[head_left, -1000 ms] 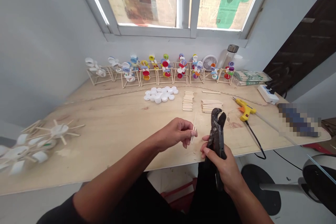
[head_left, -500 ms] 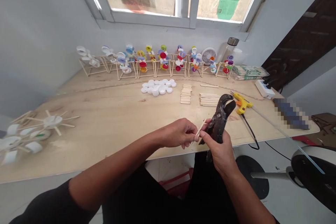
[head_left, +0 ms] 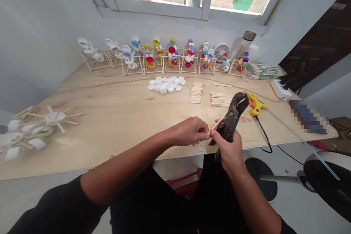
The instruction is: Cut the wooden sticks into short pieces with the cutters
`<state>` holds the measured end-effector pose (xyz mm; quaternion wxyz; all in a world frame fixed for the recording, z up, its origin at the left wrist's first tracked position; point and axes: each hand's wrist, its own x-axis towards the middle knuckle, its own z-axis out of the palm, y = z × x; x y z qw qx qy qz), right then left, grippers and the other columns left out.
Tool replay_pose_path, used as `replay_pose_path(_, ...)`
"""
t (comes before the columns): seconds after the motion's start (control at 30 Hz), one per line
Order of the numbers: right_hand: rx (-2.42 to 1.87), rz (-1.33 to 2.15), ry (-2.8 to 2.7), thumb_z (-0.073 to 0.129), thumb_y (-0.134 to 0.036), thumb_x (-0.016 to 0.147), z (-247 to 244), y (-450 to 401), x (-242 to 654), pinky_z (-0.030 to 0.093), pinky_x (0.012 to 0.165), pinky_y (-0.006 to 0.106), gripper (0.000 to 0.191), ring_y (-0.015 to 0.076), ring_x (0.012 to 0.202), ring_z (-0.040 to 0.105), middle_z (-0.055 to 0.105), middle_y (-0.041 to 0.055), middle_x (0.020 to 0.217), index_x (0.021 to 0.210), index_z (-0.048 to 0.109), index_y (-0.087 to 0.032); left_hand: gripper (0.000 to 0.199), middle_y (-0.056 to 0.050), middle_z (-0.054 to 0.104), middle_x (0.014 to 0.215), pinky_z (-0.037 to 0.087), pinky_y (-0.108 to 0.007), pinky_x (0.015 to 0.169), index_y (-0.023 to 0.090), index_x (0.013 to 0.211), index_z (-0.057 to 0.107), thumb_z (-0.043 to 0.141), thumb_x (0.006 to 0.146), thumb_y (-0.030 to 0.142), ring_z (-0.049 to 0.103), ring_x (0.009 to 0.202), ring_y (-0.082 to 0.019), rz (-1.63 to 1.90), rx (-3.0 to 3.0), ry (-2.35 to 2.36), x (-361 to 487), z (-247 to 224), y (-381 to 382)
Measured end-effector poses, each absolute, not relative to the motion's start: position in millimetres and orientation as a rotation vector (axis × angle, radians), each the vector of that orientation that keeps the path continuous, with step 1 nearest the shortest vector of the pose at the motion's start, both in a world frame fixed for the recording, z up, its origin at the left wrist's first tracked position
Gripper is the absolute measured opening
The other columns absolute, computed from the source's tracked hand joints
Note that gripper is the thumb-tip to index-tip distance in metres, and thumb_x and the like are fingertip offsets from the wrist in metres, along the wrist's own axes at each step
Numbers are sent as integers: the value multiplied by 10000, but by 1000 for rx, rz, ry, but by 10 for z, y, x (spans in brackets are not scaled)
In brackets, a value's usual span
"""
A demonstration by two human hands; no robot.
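My right hand (head_left: 231,150) is wrapped around a black pipe cutter (head_left: 229,120), whose curved jaw points up and away from me. Between the hands runs a thin wooden stick (head_left: 216,124), slanting up to the right. My left hand (head_left: 192,131) is closed with its fingertips pinching the lower end of that stick. The right thumb and fingers also touch the stick. Both hands are just above the table's front edge. Beyond them lie a pile of short cut sticks (head_left: 221,99) and a second stack of sticks (head_left: 196,93).
White bottle caps (head_left: 163,88) are clustered mid-table. A row of stick frames with coloured cap wheels (head_left: 172,56) lines the wall. At right are a yellow glue gun (head_left: 256,104), a power strip (head_left: 281,90) and bagged sticks (head_left: 265,71). Spoked cap wheels (head_left: 55,118) lie at left.
The stick between my hands now leans more toward the horizontal. Both hands appear slightly higher, and the whole view has shifted a little. The cutter stays in my right hand.
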<state>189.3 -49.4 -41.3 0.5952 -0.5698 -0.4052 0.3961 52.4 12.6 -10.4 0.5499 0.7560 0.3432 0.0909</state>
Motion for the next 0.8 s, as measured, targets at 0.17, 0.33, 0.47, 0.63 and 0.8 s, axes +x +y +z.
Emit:
replay_pose_path(0.17,-1335,907,-946,659,-257,669,-407,-492,1891,439,631,254,288,131,666,533,563,-17,735,935,582,-178,198,32,493,500,371,-189,452,149,665,564,509,751,318,495,462,-92,263,1733,781,510,-161,157)
replay_pose_path(0.33,-1331,913,-952,646,-265,678,-402,-491,1876,432,612,256,300,128,644,520,554,-12,737,950,559,-175,243,38,473,491,334,-192,442,146,662,594,516,756,357,458,456,-82,320,1753,753,486,-184,185)
replay_pose_path(0.47,-1349,908,-952,645,-270,681,-426,-490,1874,421,588,245,303,123,623,511,534,-24,703,956,559,-176,261,33,486,517,335,-181,443,145,669,612,518,761,371,472,472,-76,287,1795,781,484,-174,212)
replay_pose_path(0.63,-1362,887,-954,646,-255,690,-457,-495,1893,407,587,235,284,116,628,506,530,-30,709,951,564,-182,243,32,515,495,342,-172,416,153,712,628,532,757,371,529,456,-93,204,1782,804,504,-146,239)
replay_pose_path(0.8,-1350,892,-937,649,-264,686,-468,-498,1910,411,586,238,294,118,621,512,547,-30,714,957,560,-193,217,31,508,446,375,-172,398,137,693,618,546,748,335,522,414,-94,188,1711,830,540,-130,226)
